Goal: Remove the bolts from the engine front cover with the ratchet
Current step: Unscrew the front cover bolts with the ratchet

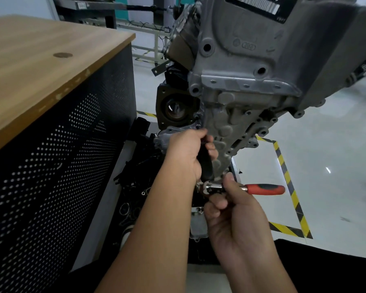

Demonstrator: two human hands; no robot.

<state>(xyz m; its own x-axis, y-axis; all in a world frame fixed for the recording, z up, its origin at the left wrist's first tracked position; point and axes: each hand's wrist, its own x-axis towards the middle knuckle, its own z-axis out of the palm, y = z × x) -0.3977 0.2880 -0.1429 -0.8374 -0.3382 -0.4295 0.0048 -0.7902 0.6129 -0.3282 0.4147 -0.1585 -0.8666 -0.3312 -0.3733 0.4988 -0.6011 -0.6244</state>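
The person is working low on the cover (222,125), the grey cast plate on the front of the engine (268,49) that is hanging over the floor (336,166). The left hand (185,154) is curling round a dark, handle-like part (205,163) at the cover's lower edge; what that part is cannot be told. The right hand (228,206) is pinching the chrome head of the ratchet (215,187) just below the cover's bottom tip, and the red-and-black handle (265,189) is sticking out free to the right. So both hands are clamped on something, and they are sitting close together, nearly touching.

Judging progress: several holes along the cover's right flange and up near the top are looking dark and empty, which suggests those bolts are already out, though blur makes it hard to be sure. The cover is still sitting on the engine. The ratchet seems to be addressing a bolt at the very bottom, but the bolt itself is hidden behind the fingers. Whether the left flange has any left cannot be told.

A wooden-topped surface (40,70) is standing to the left, and loose black parts (135,178) are lying below the engine.
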